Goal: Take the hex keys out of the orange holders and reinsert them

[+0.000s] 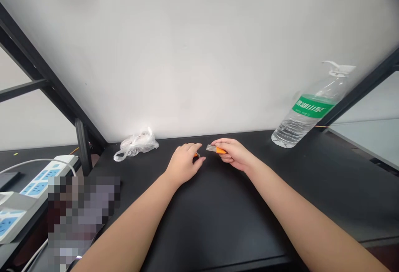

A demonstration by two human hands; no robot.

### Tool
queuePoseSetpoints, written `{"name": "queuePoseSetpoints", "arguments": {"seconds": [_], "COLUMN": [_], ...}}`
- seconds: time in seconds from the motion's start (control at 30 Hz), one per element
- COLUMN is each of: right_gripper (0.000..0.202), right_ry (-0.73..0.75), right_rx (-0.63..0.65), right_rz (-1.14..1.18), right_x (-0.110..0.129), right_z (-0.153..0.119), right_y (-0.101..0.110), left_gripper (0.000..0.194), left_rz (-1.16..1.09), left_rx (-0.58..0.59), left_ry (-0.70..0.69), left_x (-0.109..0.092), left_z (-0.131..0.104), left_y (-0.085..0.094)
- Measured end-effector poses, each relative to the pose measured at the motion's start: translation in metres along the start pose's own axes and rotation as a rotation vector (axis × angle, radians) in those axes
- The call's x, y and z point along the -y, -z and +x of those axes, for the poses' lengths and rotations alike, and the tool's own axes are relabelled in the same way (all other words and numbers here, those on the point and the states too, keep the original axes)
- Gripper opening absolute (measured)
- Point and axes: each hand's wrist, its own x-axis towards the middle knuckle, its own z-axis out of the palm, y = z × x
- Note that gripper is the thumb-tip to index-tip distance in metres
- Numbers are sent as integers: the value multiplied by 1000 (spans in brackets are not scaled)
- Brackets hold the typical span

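Right hand point(233, 151) had a small orange-and-silver piece point(216, 149) pinched between thumb and fingers, orange end in the grip, flat silver end sticking out toward the left hand point(184, 162). Long axis ran roughly side to side, dipping slightly toward the right-hand end. Key relation: silver end faced the opening between left thumb and index fingertip — just beside them, narrow gap, no visible contact. Left hand was curled palm-in, thumb and index tips apart; a second orange-and-silver bit point(196, 155) showed in that opening, mostly hidden, so can't tell if it was gripped or just behind the fingers. Both hands were over the middle of the black table point(215, 214), toward the wall; can't tell if either rested on it. Plastic bag point(139, 143) sat off to the left, water bottle point(311, 106) to the right — both well apart from the hands.
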Motion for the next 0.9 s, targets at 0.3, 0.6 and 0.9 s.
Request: {"name": "queuePoseSetpoints", "arguments": {"seconds": [0.3,0.6,0.9], "right_gripper": [35,41,42], "right_ry": [-168,39,56], "right_rx": [164,308,263], "right_rz": [-94,-350,-359], "right_x": [1,-2,-3], "right_z": [-8,-11,-12], "right_y": [-18,-11,-8], "left_gripper": [24,17,66], "left_rz": [-90,-264,-219], "left_rx": [-31,-127,15], "left_ry": [-124,31,-12], "left_x": [1,6,-5], "left_z": [1,2,-1], "left_y": [-1,0,6]}}
